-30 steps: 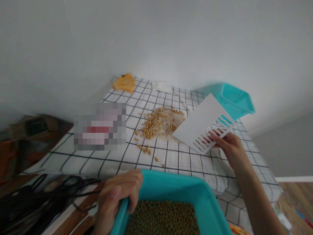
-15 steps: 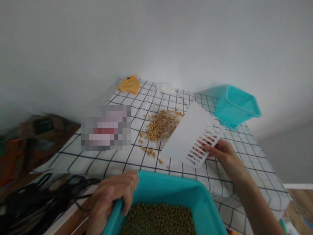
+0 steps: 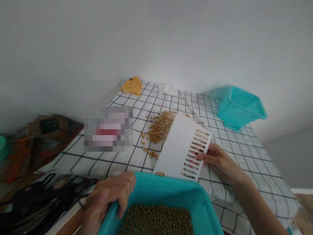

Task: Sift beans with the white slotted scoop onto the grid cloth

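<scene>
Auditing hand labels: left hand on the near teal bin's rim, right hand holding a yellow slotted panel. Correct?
Colour's wrong: in the head view, the slotted panel is white. Rest stands: left hand on the near teal bin's rim, right hand holding the panel.

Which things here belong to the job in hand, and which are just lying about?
In use, apparently:
teal bin of round beans, gripped by the left hand
white slotted sheet, in the right hand
yellow beans beside the sheet

Probably just lying about:
yellow cloth
white cloth or paper
second teal bin
pixelated item
</scene>
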A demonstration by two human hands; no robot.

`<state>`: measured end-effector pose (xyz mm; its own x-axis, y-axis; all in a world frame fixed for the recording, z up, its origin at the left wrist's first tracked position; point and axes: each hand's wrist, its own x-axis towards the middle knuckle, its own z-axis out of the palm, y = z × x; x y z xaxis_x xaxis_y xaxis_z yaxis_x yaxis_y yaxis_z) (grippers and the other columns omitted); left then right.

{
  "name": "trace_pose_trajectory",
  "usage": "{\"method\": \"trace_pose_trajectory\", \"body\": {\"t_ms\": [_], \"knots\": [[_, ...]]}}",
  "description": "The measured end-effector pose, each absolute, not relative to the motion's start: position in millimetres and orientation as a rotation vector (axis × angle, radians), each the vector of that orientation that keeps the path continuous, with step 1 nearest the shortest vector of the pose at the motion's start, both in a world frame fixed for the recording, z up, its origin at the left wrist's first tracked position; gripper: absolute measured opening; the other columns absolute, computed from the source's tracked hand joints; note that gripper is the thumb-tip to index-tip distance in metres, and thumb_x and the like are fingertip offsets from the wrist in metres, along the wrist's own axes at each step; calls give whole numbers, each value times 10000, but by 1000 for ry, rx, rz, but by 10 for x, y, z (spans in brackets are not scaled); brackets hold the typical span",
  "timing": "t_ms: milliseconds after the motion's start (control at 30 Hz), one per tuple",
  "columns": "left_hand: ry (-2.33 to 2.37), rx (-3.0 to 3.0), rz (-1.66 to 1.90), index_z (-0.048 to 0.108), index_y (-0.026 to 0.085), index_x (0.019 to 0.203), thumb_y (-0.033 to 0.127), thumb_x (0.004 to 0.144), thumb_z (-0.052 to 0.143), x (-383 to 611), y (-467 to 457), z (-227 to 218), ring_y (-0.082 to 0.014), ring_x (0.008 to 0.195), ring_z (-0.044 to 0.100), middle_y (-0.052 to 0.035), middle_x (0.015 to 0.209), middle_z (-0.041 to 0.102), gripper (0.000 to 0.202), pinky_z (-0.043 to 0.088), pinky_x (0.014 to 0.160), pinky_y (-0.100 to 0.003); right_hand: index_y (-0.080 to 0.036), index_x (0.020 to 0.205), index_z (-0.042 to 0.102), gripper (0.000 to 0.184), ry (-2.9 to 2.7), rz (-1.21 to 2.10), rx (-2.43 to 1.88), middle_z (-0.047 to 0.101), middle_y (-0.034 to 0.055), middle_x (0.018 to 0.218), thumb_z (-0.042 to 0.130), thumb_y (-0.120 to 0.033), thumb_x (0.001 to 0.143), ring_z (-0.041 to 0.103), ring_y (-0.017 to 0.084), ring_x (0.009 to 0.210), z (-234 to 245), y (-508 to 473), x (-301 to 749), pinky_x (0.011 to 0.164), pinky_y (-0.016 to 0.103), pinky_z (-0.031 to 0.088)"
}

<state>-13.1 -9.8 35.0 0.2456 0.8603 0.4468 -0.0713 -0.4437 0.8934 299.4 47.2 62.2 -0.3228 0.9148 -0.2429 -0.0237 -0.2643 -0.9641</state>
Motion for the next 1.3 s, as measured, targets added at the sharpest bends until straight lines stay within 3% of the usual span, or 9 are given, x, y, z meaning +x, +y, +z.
{"method": "trace_pose_trajectory", "body": {"t_ms": [233, 767, 1067, 1300], "knots": [[780, 1623, 1370, 440, 203, 506, 495, 1057, 245, -116, -107, 360, -161, 428, 431, 18, 407, 447, 654, 425, 503, -327, -214, 904, 816, 193, -1100, 1525, -1162, 822, 59, 904, 870, -343, 770, 769, 191, 772, 647, 416, 3081, 747, 292, 622], [797, 1590, 1400, 440, 206, 484, 523, 1053, 255, -128, -116, 375, -176, 430, 426, 4, 377, 433, 678, 413, 510, -340, -214, 1009, 805, 268, -1164, 1378, -1286, 821, 77, 1024, 845, -382, 804, 779, 228, 849, 545, 495, 3082, 740, 327, 635], [821, 1492, 1452, 436, 209, 472, 562, 1012, 313, -276, -115, 300, -185, 421, 405, -3, 372, 427, 658, 387, 515, -363, -188, 952, 793, 286, -1277, 1287, -1354, 817, 97, 933, 835, -422, 792, 770, 237, 773, 751, 554, 2929, 655, 324, 624], [803, 1493, 1464, 441, 206, 477, 525, 1028, 290, -338, -120, 270, -179, 407, 405, 5, 373, 445, 654, 406, 518, -360, -195, 963, 796, 311, -1308, 1283, -1351, 816, 88, 918, 837, -444, 781, 770, 237, 787, 705, 629, 2832, 684, 336, 621]]}}
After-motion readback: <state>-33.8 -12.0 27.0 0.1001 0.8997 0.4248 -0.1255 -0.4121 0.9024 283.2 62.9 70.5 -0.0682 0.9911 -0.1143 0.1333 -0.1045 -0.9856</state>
